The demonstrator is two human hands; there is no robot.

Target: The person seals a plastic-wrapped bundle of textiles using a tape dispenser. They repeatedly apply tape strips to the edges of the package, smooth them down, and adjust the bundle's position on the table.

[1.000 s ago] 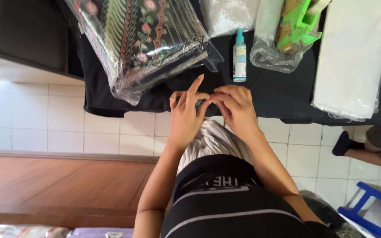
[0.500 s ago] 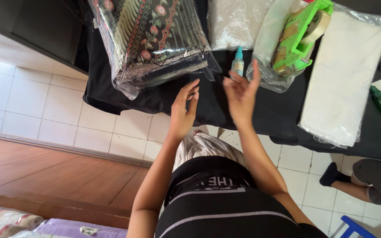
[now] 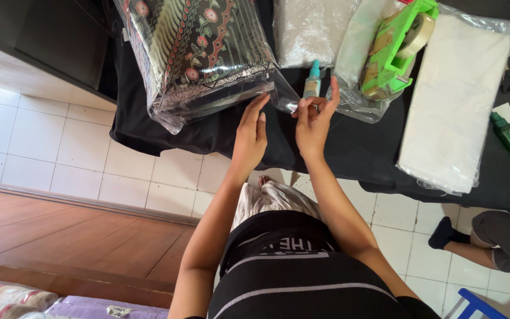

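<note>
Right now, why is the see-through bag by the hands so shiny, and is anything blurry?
In the head view, daylight glints off the clear plastic bag holding patterned cloth, with bright streaks along its lower edge near the left hand. The right hand and green tape dispenser look sharp; the black table cover stays dark, and straight edges bend slightly toward the corners.

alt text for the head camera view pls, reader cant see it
Seen from above, a person's left hand and right hand reach for the clear plastic edge of a bagged patterned cloth on a black-covered table. A small blue bottle, a green tape dispenser and a bagged white cloth lie nearby.
</note>
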